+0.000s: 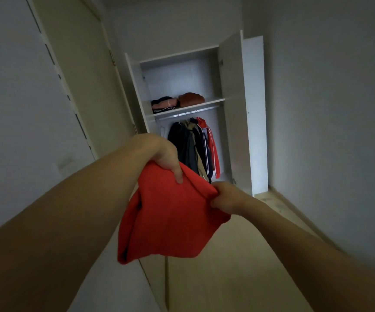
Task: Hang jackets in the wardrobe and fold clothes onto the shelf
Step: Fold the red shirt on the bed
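I hold a red garment point(170, 219) in front of me, folded over and hanging down. My left hand point(167, 158) grips its top edge, thumb over the cloth. My right hand point(225, 197) pinches the right corner in a bunched fist. Ahead stands the open white wardrobe point(236, 109). Its shelf point(188, 107) carries a dark and pink folded pile point(165, 104) and a brown folded piece point(191, 99). Under the shelf a rail point(188, 112) holds several hanging jackets point(193, 147), dark ones and a red one with white stripes.
The wardrobe's right door point(255, 113) stands wide open against the right wall; the left door point(134, 93) is open too. A beige room door point(80, 70) is on the left. Pale wooden floor point(227, 266) runs between me and the wardrobe.
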